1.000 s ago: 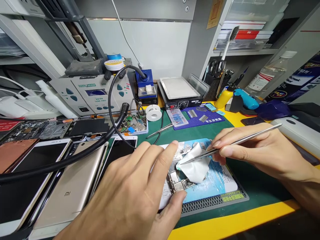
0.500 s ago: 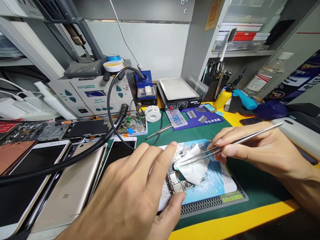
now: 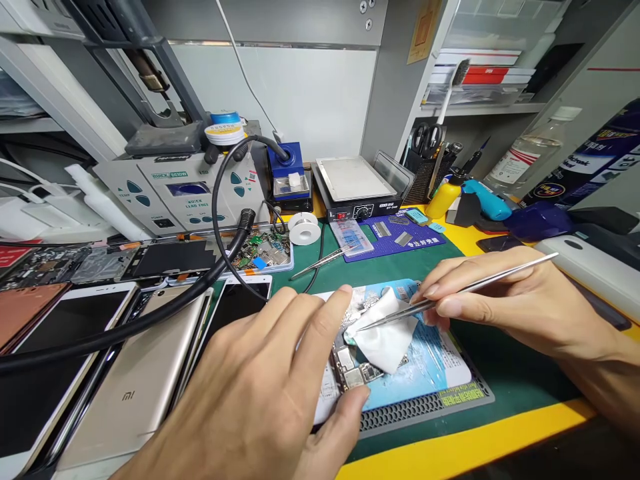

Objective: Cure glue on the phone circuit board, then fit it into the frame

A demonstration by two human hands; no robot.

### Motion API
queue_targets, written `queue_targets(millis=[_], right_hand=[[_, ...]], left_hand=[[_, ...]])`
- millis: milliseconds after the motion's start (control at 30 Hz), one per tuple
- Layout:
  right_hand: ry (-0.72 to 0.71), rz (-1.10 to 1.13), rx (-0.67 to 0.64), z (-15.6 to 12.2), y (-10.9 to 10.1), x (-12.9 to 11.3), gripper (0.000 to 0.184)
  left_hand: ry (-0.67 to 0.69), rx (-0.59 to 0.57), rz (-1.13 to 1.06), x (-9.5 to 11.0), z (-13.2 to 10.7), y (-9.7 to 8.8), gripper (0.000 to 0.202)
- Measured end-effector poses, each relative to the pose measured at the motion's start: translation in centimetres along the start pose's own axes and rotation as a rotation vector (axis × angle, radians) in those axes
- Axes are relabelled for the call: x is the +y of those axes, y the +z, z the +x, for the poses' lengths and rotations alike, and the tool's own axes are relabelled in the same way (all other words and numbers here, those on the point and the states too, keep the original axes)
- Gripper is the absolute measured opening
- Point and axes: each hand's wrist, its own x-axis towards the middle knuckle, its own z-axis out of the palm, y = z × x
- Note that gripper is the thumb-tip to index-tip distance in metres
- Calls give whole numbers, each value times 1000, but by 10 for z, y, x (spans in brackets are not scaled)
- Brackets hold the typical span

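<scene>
Bench (image 3: 430, 460): bright yellow along the near edge, with a smooth, matte green mat (image 3: 515, 380) across the middle.
Grey pad (image 3: 400, 420): rubbery-looking, honeycomb holes along its near strip.
Blue card (image 3: 425, 383): lies on the pad, shiny, rounded corners, whitish streaks over the right part.
Left hand (image 3: 280, 373): thumb and forefinger spread wide at the left part of a circuit board (image 3: 346, 358), thumb near, forefinger far. Looks like bracing, can't tell if it's actually squeezing.
Right hand (image 3: 500, 300): thumb and fingers pinching tweezers (image 3: 405, 311).
Tweezers: bare polished metal, long taper, axis running right to left. Key bit imo: the white cloth (image 3: 387, 347) is left of the right hand, with the tips at its left end. Can't tell if they're nipping it.
Circuit board: silvery flat shields plus tiny dark parts, outline half hidden.
White cloth: between both hands, partly covering the board, left end just beside the left forefinger. Soft, matte, creased, kinda four-sided, greenish tinge at that end.
</scene>
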Motion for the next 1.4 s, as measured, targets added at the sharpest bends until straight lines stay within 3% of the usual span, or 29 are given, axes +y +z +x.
queue_targets(millis=[500, 1033, 1400], right_hand=[[-29, 12, -72, 2, -3, -1, 18], [-12, 8, -11, 2, -2, 0, 14], [56, 161, -21, 3, -5, 4, 13]], left_hand=[[-12, -11, -17, 4, 0, -3, 55], [-2, -10, -4, 3, 2, -1, 54], [-3, -8, 16, 5, 0, -2, 55]])
